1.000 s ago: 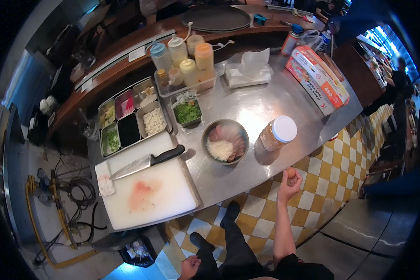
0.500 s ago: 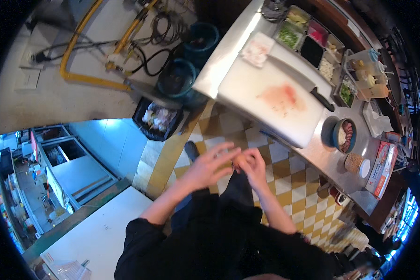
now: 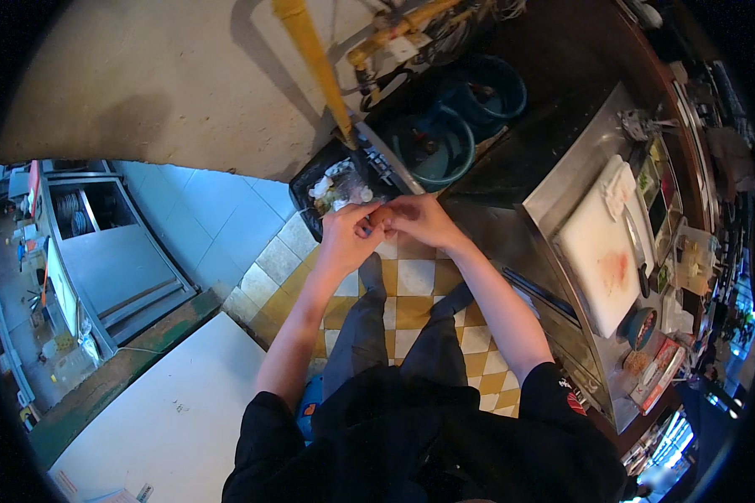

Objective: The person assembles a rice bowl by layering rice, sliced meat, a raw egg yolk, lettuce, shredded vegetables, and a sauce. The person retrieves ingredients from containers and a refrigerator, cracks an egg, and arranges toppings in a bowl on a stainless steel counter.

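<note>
My left hand (image 3: pixel 346 239) and my right hand (image 3: pixel 422 220) meet over the near side of a black-lined waste bin (image 3: pixel 304 204). Between their fingertips is a small rounded brown-orange thing that looks like an egg (image 3: pixel 381 217). Fingers of both hands close around it, covering much of its surface. Below and beyond the hands, the bin holds pale crumpled scraps (image 3: pixel 337 186).
Two teal buckets (image 3: pixel 457 155) stand right of the bin, under a yellow pipe (image 3: pixel 315 63). On the steel counter at right lie a white cutting board (image 3: pixel 596 243), a knife (image 3: pixel 635 239) and a bowl (image 3: pixel 642 327). A white surface (image 3: pixel 176 402) is at lower left.
Both hands have moved forward and left, from over the floor to the bin, with the egg. My left fingers, spread before, now close on it. The view has turned toward the bin.
</note>
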Demonstrator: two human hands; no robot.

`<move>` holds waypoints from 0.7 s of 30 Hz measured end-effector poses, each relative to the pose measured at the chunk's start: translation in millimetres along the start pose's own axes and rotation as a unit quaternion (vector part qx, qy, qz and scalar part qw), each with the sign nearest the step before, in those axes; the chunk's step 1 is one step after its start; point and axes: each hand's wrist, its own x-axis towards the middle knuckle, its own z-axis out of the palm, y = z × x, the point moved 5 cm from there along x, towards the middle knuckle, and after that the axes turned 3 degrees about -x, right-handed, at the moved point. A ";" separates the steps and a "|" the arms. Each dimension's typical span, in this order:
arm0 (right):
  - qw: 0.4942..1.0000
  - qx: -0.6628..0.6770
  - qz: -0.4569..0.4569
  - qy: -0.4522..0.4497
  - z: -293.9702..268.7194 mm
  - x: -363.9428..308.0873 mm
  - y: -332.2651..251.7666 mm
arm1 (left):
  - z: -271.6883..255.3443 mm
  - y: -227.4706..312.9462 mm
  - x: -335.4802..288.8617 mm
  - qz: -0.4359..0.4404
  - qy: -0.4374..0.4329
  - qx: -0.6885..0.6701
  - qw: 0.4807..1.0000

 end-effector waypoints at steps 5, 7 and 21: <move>0.998 -0.069 -0.001 -0.003 32.9 58.9 5.4 | -18.9 -47.4 7.4 0.047 0.116 0.008 0.992; 0.992 -0.128 0.008 -0.003 38.2 74.9 13.8 | -22.7 -63.0 7.9 0.030 0.134 0.018 0.990; 0.961 -0.241 0.116 -0.067 48.1 126.8 36.6 | -13.1 -114.5 7.8 -0.032 0.208 0.004 0.978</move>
